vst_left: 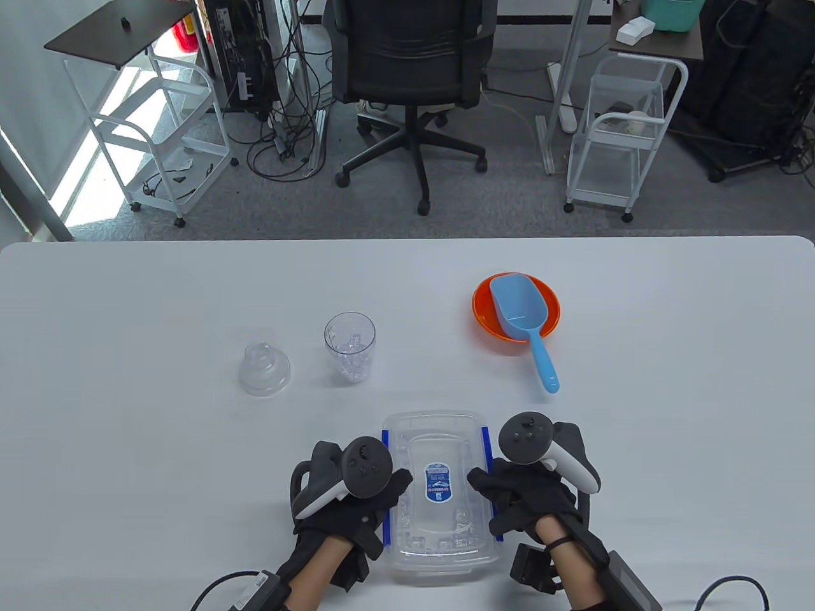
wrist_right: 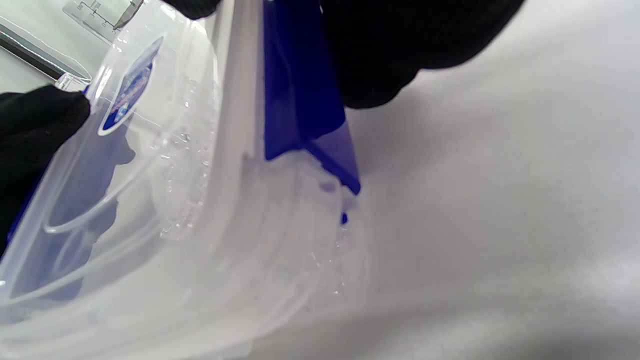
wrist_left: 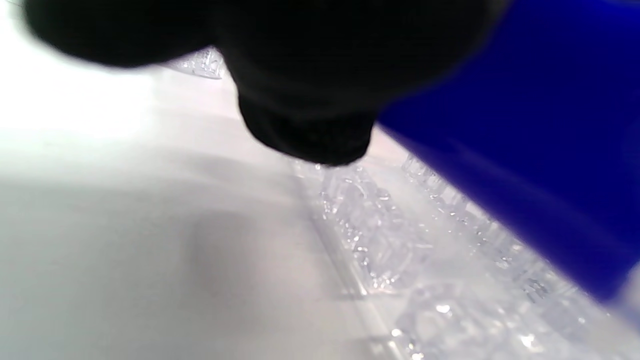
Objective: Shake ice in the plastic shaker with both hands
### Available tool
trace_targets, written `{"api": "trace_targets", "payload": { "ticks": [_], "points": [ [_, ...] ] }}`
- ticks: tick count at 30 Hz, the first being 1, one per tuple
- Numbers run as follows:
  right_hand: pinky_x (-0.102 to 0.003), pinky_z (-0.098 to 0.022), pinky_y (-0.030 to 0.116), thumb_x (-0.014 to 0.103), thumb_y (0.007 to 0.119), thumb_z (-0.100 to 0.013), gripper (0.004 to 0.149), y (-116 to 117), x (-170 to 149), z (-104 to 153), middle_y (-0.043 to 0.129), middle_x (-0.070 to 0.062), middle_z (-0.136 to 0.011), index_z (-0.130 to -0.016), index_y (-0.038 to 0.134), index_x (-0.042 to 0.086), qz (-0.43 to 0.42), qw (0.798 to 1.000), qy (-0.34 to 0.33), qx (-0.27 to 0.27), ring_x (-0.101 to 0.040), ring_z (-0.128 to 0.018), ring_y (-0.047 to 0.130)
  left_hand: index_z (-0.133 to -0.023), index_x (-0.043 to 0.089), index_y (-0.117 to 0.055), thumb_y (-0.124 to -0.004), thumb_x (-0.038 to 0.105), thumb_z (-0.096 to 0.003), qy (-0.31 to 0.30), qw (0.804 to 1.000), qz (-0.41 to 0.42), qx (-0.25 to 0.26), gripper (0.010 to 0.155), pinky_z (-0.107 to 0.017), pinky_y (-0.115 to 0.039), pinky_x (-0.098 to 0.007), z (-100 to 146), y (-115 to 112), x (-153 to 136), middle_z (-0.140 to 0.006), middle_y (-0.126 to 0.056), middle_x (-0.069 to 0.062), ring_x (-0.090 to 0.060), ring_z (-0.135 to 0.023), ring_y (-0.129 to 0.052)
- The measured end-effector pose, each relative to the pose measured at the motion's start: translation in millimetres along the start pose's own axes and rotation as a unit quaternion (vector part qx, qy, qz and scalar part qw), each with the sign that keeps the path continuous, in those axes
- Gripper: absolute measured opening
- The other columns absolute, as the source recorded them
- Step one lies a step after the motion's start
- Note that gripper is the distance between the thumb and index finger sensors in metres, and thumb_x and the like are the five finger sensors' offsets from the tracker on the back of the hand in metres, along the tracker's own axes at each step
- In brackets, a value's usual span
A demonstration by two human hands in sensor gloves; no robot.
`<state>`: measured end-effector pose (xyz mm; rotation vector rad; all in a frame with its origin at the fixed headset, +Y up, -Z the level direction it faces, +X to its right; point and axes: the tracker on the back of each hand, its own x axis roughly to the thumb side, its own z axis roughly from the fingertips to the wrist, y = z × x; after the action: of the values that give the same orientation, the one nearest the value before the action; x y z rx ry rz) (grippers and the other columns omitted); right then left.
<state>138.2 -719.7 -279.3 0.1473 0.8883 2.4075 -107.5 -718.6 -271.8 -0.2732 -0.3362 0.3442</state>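
Note:
The clear plastic shaker cup [vst_left: 349,347] stands upright and open on the table, with ice in its bottom. Its clear domed lid [vst_left: 264,369] stands apart, to its left. Both hands are nearer the front edge, on a clear lidded ice box [vst_left: 439,439] with blue side latches. My left hand [vst_left: 388,503] holds the box's left side, fingers over the left latch [wrist_left: 525,125]. My right hand [vst_left: 490,496] holds the right side, fingers [wrist_right: 390,50] over the right latch [wrist_right: 295,100], thumb on the lid. Ice [wrist_left: 380,240] shows through the box wall.
An orange bowl [vst_left: 547,299] with a blue scoop [vst_left: 522,312] in it sits at the back right, the scoop's handle pointing toward me. The white table [vst_left: 127,445] reaches to both sides. An office chair and carts stand beyond its far edge.

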Motion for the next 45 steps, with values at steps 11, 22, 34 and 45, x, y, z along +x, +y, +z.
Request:
{"api": "trace_targets", "payload": {
  "ticks": [11,22,34,45],
  "points": [
    [-0.049,-0.037,0.08,0.046,0.056,-0.061,0.081,-22,-7,16,0.071,-0.039,-0.087,-0.107,0.035,-0.018,-0.026,0.999,0.002,-0.048,-0.048,-0.056,0.084,-0.094,-0.02,-0.064,-0.054,0.049,-0.0621,-0.008,0.998,0.06,0.012,0.076,-0.016,-0.087,-0.026,17,23,-12,-0.054,-0.099,-0.021,-0.005,-0.016,-0.098],
    [-0.073,-0.054,0.063,0.048,0.06,-0.06,0.082,-57,59,21,0.041,-0.04,-0.11,-0.112,0.028,-0.008,0.112,0.981,0.078,-0.139,-0.062,-0.086,0.062,-0.095,-0.018,-0.064,-0.054,0.049,-0.0622,0.027,0.996,0.019,0.083,0.075,-0.016,-0.087,-0.027,30,44,-38,-0.056,-0.099,-0.022,-0.006,-0.016,-0.099],
    [-0.086,-0.06,0.036,0.051,0.067,-0.057,0.089,-103,225,29,0.024,-0.031,-0.119,-0.115,0.016,0.005,0.333,0.911,0.071,-0.231,-0.069,-0.101,0.023,-0.094,-0.022,-0.063,-0.055,0.048,-0.0625,0.093,0.992,0.032,0.074,0.077,-0.017,-0.087,-0.029,38,53,-54,-0.058,-0.099,-0.027,-0.009,-0.018,-0.101],
    [-0.082,-0.065,0.037,0.061,0.065,-0.051,0.101,-67,259,-85,0.014,-0.027,-0.12,-0.109,-0.004,0.012,0.286,0.94,-0.023,-0.186,-0.064,-0.105,0.023,-0.093,-0.025,-0.062,-0.056,0.043,-0.0626,0.168,0.98,0.017,0.107,0.075,-0.016,-0.087,-0.031,45,62,-80,-0.058,-0.098,-0.03,-0.012,-0.018,-0.102]
  ]
}}
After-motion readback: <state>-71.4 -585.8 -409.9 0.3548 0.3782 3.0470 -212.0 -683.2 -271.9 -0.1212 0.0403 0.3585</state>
